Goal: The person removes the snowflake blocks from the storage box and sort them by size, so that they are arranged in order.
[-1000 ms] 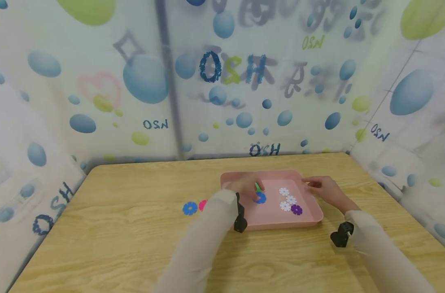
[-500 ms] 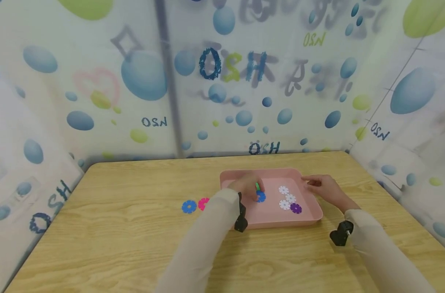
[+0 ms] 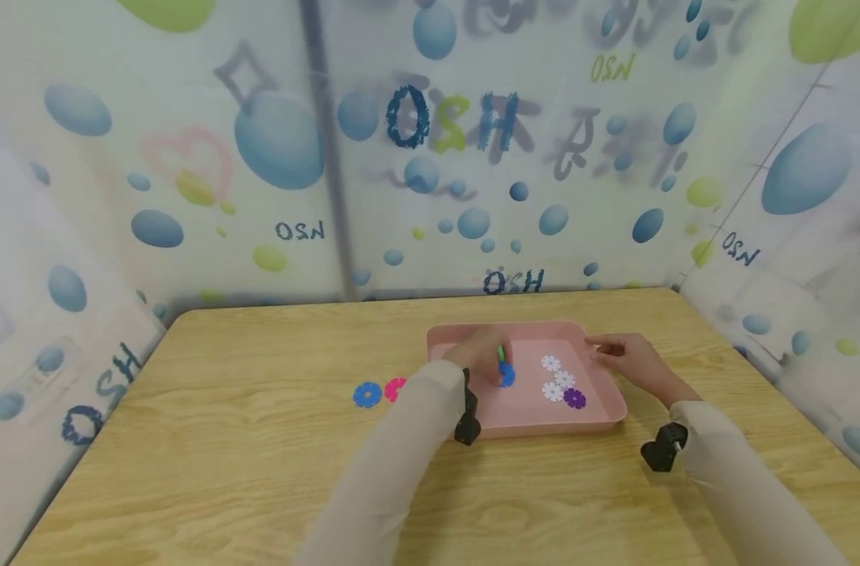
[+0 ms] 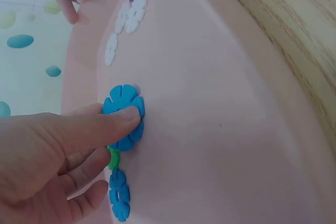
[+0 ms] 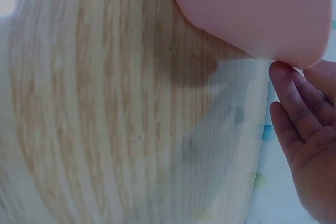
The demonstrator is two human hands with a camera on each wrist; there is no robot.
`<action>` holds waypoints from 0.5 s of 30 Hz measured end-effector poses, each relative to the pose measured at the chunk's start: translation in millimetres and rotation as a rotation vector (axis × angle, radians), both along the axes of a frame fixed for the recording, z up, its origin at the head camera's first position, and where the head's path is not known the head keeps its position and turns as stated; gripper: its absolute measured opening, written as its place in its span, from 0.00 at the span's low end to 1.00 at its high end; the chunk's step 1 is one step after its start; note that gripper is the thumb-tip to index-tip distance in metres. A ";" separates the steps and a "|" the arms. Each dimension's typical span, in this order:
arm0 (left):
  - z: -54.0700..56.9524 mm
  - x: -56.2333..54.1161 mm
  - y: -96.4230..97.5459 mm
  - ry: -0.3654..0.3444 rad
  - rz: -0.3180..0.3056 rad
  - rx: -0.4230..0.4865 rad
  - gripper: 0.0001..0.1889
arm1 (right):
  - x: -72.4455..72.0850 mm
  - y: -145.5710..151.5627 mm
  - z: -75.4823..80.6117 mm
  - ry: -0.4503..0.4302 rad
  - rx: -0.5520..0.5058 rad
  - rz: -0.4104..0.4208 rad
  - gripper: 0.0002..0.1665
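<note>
Over the left part of the pink tray [image 3: 522, 431], my left hand [image 3: 481, 354] pinches a blue flower-shaped snowflake disc [image 4: 123, 98] between thumb and fingers. A green disc [image 4: 113, 158] and another blue disc [image 4: 119, 195] lie just below it in the left wrist view, partly behind the fingers. My right hand [image 3: 631, 363] holds the tray's right rim with its fingertips; in the right wrist view, the tray wall [image 5: 262, 19] meets the thumb and fingers. Further right in the tray are several white discs [image 3: 564, 379] and a purple disc [image 3: 575, 398].
Left of the tray, a blue disc [image 3: 367, 395] and a pink disc [image 3: 395, 389] lie on the wooden table [image 3: 246, 440]; the left sleeve partly covers the pink one. A patterned curtain [image 3: 430, 212] rises behind the table and at both sides.
The head view has shifted slightly. Both hands stay nearly in place, the left at the blue disc and the right at the tray's rim.
</note>
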State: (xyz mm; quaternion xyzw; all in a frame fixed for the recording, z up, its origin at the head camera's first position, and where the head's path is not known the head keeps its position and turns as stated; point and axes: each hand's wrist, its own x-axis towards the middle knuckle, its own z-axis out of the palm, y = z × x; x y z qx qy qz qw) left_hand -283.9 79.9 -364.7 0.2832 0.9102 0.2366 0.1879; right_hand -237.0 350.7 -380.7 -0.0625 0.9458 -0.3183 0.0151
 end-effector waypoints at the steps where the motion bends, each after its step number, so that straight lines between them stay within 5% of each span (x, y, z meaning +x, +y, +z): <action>1: 1.0 -0.1 -0.1 0.003 0.003 0.001 0.11 | -0.1 -0.6 0.8 0.002 0.000 0.002 0.21; 7: 8.1 1.4 -1.5 0.029 0.009 -0.022 0.09 | 0.6 -3.0 2.2 0.015 -0.006 0.011 0.22; 15: 21.1 8.1 -16.1 -0.030 -0.012 0.028 0.06 | 4.3 -4.3 4.4 -0.024 -0.027 -0.009 0.24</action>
